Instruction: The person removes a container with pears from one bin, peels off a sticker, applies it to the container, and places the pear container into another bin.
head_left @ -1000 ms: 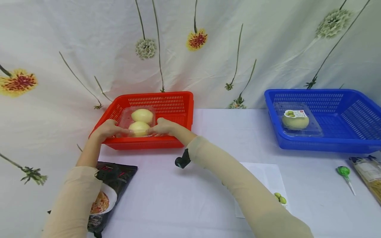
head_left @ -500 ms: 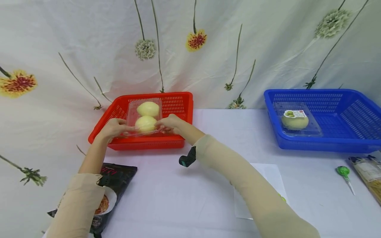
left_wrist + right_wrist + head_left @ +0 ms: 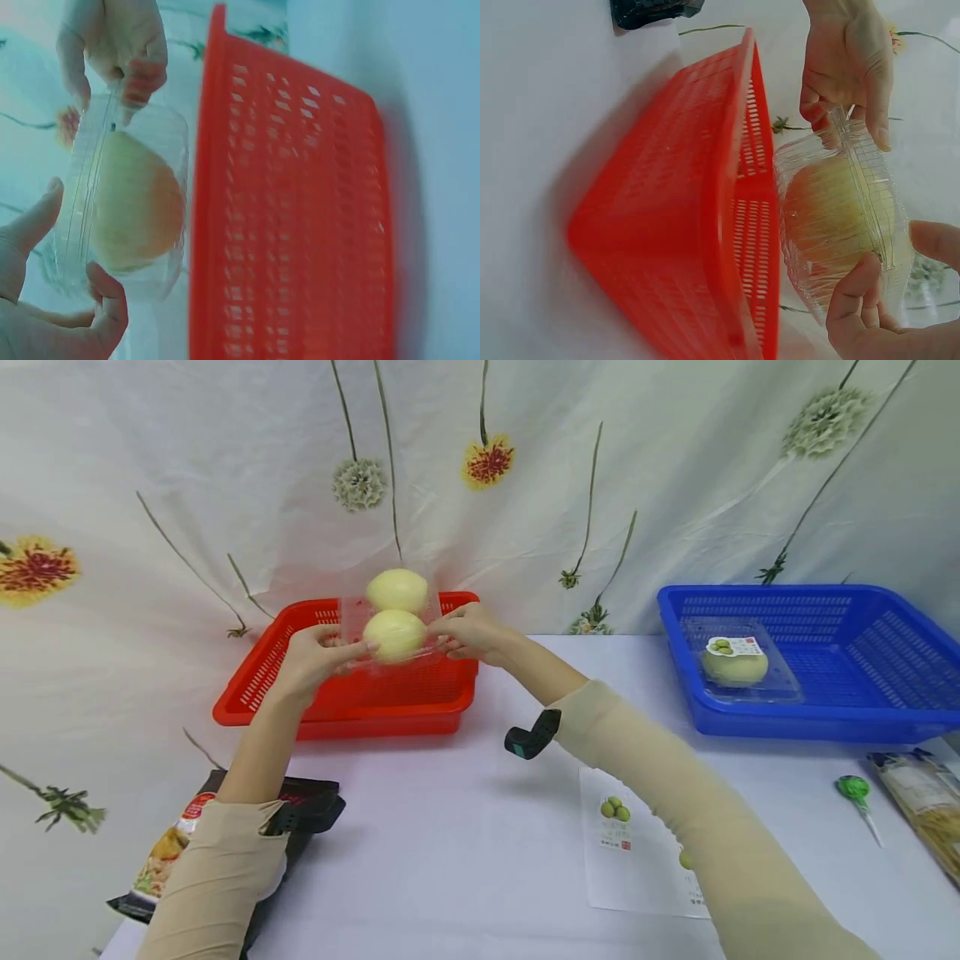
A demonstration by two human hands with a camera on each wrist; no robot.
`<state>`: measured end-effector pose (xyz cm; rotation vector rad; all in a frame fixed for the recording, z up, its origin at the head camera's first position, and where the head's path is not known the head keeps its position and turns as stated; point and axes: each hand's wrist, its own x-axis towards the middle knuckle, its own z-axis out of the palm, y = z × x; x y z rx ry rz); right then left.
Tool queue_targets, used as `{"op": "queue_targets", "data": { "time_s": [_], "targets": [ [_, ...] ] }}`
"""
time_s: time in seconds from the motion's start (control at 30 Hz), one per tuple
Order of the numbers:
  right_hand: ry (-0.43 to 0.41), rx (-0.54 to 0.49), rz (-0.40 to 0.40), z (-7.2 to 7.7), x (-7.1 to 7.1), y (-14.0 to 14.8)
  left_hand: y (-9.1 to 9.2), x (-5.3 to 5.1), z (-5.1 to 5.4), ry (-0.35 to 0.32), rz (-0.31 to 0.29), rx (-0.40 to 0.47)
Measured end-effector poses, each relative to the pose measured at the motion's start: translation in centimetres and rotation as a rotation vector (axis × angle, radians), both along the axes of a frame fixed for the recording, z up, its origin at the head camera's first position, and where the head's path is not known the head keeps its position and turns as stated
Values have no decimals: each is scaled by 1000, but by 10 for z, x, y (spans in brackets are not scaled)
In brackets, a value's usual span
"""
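White backdrop cloth (image 3: pixel 247 435), printed with dandelion and other flower heads, behind a table with a white covering (image 3: pixel 435 827). Clock positions follow the head view.

Red basket (image 3: pixel 375 727), nine o'clock: slotted walls, standing beneath the clear box (image 3: pixel 393 617).

Clear box, ten o'clock: held in the air over the red basket, containing two pale yellow fruits (image 3: pixel 394 637), one at twelve, one at six.

Blue basket (image 3: pixel 862 677), three o'clock: contains a second clear box (image 3: pixel 783 681) with a pale fruit under a white label (image 3: pixel 735 647).

Label sheet (image 3: pixel 603 881), five o'clock. Green lollipop (image 3: pixel 852 787) and pasta bag (image 3: pixel 926 814), four o'clock. Dark food packet (image 3: pixel 168 852), eight o'clock, partly hidden by a sleeve.

Left hand (image 3: pixel 311 656): at the box's eight o'clock, thumb and fingers pinching its edge.

Right hand (image 3: pixel 474 633): at its three o'clock, pinching the opposite edge; forearm angled from five o'clock.
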<state>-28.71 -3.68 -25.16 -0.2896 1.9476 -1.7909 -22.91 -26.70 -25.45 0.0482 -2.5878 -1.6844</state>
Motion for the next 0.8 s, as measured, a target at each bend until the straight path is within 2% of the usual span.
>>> {"op": "queue_targets", "data": {
  "time_s": [0.2,0.27,0.4,0.63,0.8],
  "targets": [
    [51,-58,-17,10,3,35,43,-4,11,92,44,281],
    [61,-85,-50,13,5,47,58,-6,12,105,50,331],
    [89,-108,-119,16,10,71,84,-12,11,109,57,372],
    [122,-92,-210,11,20,113,129,-21,-1,110,50,416],
    [157,-55,-259,6,27,142,160,-24,-9,103,29,426]
  ]
}}
